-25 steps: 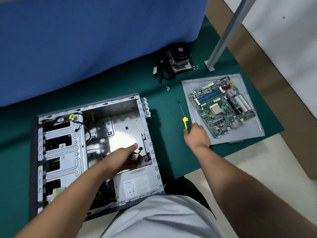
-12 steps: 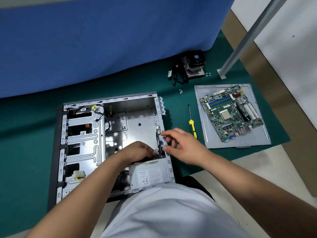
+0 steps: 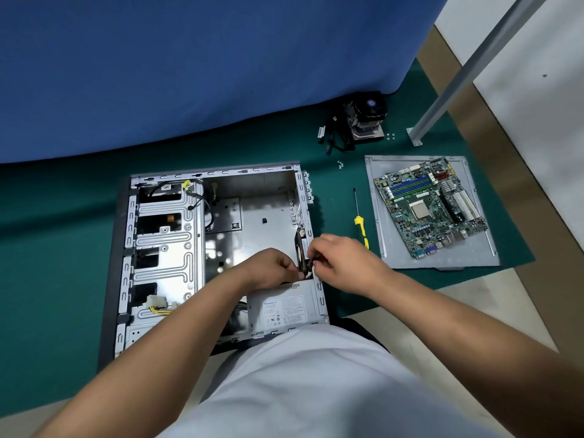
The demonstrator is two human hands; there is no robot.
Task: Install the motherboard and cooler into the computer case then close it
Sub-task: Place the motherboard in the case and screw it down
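Motherboard (image 3: 429,207), right of frame: rigid, fragile, best lifted by its edges; both hands, left hand (image 3: 271,268) and right hand (image 3: 343,259), pinch cables (image 3: 305,263) at centre

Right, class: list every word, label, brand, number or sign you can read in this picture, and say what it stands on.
None can be read for certain.
White label on the power supply: a short blue word at its top left and rows of small print, all too blurred to read.
Motherboard: printed marks and small stickers, too small to read.
Cooler: a round sticker on the fan hub, unreadable.
Screwdriver: no text visible.
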